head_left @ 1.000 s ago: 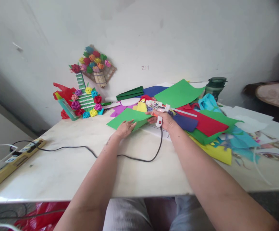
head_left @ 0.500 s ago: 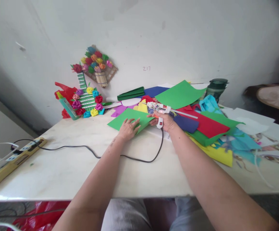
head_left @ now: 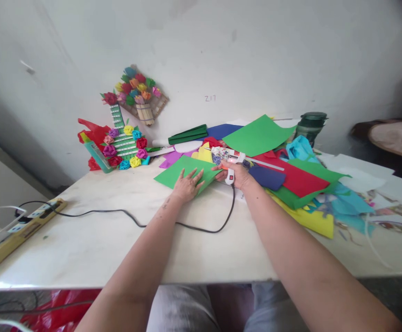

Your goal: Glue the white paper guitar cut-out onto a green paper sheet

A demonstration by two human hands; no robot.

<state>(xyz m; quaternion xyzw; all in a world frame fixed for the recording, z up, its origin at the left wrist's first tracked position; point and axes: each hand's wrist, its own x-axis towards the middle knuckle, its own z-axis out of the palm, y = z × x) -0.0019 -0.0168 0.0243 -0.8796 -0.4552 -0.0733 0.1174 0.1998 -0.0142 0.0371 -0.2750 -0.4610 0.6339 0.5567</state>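
Note:
My left hand (head_left: 188, 184) lies on a green sheet of paper (head_left: 175, 171) with its fingers spread. My right hand (head_left: 239, 174) is closed around the handle of a white hot glue gun (head_left: 231, 177). A long pale glue stick (head_left: 266, 163) sticks out of the gun's back end, toward the right. The fingertips of my right hand are close to the sheet's right corner; whether they pinch it I cannot tell. A black cord (head_left: 229, 214) runs from the handle down onto the table and under my left forearm.
A power strip (head_left: 21, 235) lies at the left. Behind stand a glue bottle (head_left: 99, 156) and a striped green craft piece (head_left: 124, 145) with paper flowers. Coloured sheets, among them a red one (head_left: 299, 179), are heaped at the right, before a dark green jar (head_left: 310, 128).
My left hand has slid slightly to the right over the green sheet, its fingers a little more spread. My right hand and the glue gun stay nearly in place.

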